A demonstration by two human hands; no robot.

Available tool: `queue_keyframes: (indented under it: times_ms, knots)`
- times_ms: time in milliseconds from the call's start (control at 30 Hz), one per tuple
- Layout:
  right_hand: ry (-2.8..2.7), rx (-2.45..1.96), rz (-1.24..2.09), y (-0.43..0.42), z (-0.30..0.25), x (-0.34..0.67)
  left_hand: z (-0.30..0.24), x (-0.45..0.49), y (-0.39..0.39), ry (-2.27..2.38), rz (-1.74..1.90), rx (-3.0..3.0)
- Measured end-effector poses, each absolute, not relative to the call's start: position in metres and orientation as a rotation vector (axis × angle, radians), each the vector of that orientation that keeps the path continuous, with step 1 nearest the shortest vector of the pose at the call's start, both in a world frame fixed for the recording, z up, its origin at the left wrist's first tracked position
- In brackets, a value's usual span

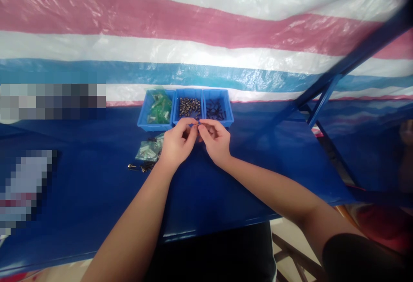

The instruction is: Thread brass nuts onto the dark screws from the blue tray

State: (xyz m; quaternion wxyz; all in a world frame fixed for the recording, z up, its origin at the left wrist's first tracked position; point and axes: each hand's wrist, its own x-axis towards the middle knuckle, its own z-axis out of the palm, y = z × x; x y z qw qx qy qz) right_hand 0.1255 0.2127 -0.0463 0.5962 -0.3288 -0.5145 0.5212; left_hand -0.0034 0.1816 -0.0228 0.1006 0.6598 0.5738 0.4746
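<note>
My left hand and my right hand meet fingertip to fingertip over the table, just in front of the bins. Both are closed in a pinch, and whatever sits between the fingertips is too small to make out. Behind them stands a blue bin with small brassy metal parts. To its right, another blue bin holds dark, slim pieces. A third blue bin, on the left, has green plastic bags in it. Beside my left wrist lies a clear bag of pale pieces.
Loose dark and metallic parts lie left of my left forearm on the blue table. Blurred-out items take up the table's left side. A blue metal frame rises at right; striped sheeting hangs behind.
</note>
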Motion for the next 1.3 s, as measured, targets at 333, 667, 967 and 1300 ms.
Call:
queue_keyframes:
  times_ms: [333, 667, 967, 1300]
  knots:
    - [-1.201, -0.774, 1.196, 0.2116, -0.047, 0.1256, -0.026, -0.0041, 0.1833, 1.762, 1.381, 1.982]
    - [-1.172, -0.771, 1.226, 0.2117, -0.0456, 0.1241, -0.0243, -0.0042, 0.1824, 1.774, 1.37, 1.982]
    - [-1.156, -0.766, 1.225, 0.2118, -0.0456, 0.1243, -0.0236, -0.0055, 0.1813, 1.719, 1.361, 1.949]
    - [-1.192, -0.798, 1.234, 0.2118, -0.048, 0.1256, -0.0202, -0.0034, 0.1802, 1.732, 1.388, 1.958]
